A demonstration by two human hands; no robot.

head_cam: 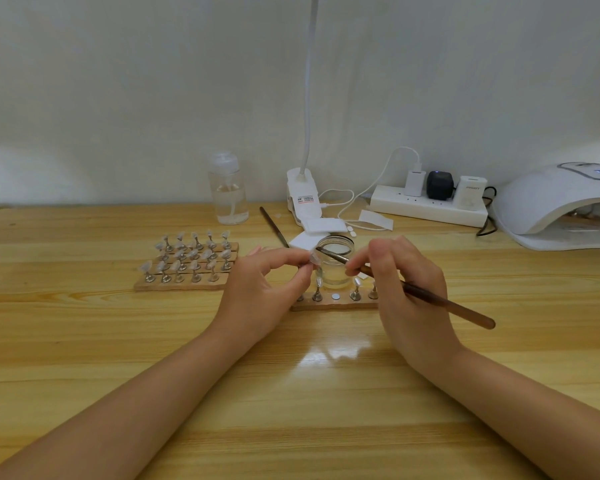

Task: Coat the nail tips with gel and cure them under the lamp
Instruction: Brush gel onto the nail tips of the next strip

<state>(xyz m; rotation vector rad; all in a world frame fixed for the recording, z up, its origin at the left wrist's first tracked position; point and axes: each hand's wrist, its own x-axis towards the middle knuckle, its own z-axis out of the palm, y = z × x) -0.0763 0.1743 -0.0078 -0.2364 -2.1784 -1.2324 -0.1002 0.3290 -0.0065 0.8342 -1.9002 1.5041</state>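
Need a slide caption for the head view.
Left hand pinches a nail tip while right hand brushes it above the jar.

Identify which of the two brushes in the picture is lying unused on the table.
The brush lying flat behind the glass jar, near the clear bottle; no hand touches it, whereas the right hand holds the other brush.

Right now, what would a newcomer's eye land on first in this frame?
At centre, the left hand pinches a clear nail tip while the right hand holds a brown brush whose tip meets it, just in front of a small glass jar. To the left lie wooden strips with rows of mounted tips. The white curing lamp sits at the far right edge.
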